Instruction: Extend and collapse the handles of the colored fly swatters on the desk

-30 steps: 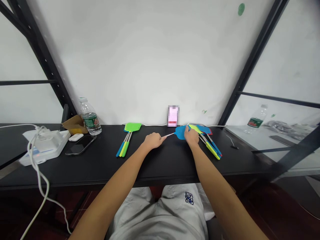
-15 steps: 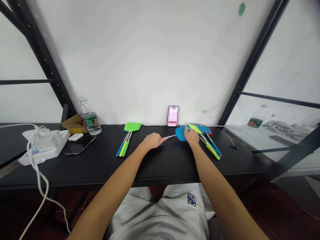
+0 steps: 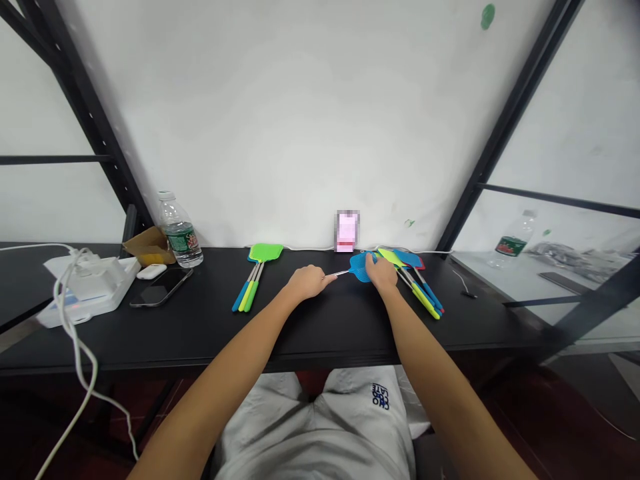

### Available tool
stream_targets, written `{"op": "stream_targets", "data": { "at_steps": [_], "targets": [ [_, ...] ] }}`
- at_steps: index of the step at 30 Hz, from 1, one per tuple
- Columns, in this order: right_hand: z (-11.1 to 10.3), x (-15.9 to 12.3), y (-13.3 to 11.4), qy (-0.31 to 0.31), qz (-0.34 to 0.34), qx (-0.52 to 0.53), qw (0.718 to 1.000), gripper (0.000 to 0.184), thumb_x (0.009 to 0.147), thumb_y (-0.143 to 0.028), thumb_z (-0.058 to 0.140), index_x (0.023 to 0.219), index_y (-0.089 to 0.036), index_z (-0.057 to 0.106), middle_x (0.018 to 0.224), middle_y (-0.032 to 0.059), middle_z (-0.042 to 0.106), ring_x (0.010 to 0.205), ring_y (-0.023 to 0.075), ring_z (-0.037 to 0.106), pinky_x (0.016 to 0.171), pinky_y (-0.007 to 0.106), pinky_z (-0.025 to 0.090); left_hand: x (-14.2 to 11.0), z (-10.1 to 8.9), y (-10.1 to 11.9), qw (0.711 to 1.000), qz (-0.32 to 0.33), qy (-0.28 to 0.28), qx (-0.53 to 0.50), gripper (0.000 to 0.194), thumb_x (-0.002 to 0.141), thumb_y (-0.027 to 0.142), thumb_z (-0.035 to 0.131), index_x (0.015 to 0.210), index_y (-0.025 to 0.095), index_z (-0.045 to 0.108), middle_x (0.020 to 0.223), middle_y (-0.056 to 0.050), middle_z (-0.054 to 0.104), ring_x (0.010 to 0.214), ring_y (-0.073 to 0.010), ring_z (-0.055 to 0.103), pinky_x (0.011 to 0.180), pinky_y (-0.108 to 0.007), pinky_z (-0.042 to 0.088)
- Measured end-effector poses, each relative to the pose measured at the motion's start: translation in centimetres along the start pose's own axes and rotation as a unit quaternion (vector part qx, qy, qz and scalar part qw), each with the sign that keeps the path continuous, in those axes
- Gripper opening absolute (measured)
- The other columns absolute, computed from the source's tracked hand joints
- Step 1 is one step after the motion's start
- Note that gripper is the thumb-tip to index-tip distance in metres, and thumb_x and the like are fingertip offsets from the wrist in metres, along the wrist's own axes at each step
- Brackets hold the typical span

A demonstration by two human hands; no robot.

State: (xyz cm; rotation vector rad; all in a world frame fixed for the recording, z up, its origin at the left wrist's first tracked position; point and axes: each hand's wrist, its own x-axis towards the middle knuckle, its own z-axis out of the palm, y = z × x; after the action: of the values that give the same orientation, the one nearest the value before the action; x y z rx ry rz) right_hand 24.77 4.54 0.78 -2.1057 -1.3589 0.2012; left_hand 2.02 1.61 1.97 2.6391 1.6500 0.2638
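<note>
Between my hands is a blue fly swatter [image 3: 360,267] with a thin metal shaft, held sideways over the black table. My left hand [image 3: 306,282] is closed around its handle end, thumb along the shaft; the handle itself is hidden in the fist. At the other end, my right hand [image 3: 381,271] pinches the right side of the blue mesh head. Just right of that hand lies a fanned group of fly swatters [image 3: 423,293] in yellow, blue and red. To the left of my left hand rests a stack of fly swatters [image 3: 265,253], a green one on top.
A pinkish, pixelated upright object [image 3: 347,231] stands against the wall. On the left are a water bottle [image 3: 181,230], an open cardboard box [image 3: 150,245], a phone [image 3: 163,288], a white case [image 3: 152,272] and a power strip [image 3: 95,293] with cables. A short cable [image 3: 467,290] lies at right.
The swatter's mesh head has tilted slightly, and my left thumb has slid forward along the shaft. Both hands stay on the same swatter; the groups on either side lie unchanged.
</note>
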Motion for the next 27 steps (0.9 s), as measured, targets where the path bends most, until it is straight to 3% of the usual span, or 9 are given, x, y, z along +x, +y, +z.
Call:
{"op": "stream_targets", "data": {
  "at_steps": [10, 18, 27],
  "targets": [
    [0.01, -0.07, 0.06, -0.015, 0.002, -0.015, 1.0, 0.063, 0.093, -0.059, 0.034, 0.111, -0.01, 0.069, 0.115, 0.0224, 0.065, 0.11, 0.033, 0.062, 0.092, 0.042, 0.047, -0.05, -0.08, 0.24, 1.0, -0.007, -0.003, 0.003, 0.069, 0.094, 0.065, 0.025, 0.088, 0.016, 0.074, 0.094, -0.017, 0.072, 0.091, -0.0283, 0.068, 0.078, -0.034, 0.048],
    [-0.02, -0.29, -0.11, 0.022, -0.015, 0.034, 0.999, 0.06, 0.092, -0.061, 0.036, 0.102, -0.013, 0.071, 0.108, 0.0199, 0.068, 0.105, 0.0327, 0.063, 0.09, 0.039, 0.047, -0.02, 0.13, -0.1, 1.0, -0.006, 0.001, -0.017, 0.072, 0.093, 0.067, 0.023, 0.083, 0.016, 0.073, 0.089, -0.015, 0.072, 0.087, -0.0249, 0.067, 0.076, -0.03, 0.047],
    [0.6, -0.11, -0.19, 0.011, -0.041, 0.025, 0.999, 0.057, 0.094, -0.059, 0.035, 0.106, -0.012, 0.066, 0.111, 0.0194, 0.066, 0.105, 0.0306, 0.062, 0.089, 0.037, 0.046, 0.07, 0.62, 0.07, 0.999, -0.007, 0.009, -0.035, 0.069, 0.094, 0.066, 0.024, 0.081, 0.016, 0.071, 0.087, -0.014, 0.071, 0.084, -0.0247, 0.067, 0.073, -0.03, 0.046]
  ]
}}
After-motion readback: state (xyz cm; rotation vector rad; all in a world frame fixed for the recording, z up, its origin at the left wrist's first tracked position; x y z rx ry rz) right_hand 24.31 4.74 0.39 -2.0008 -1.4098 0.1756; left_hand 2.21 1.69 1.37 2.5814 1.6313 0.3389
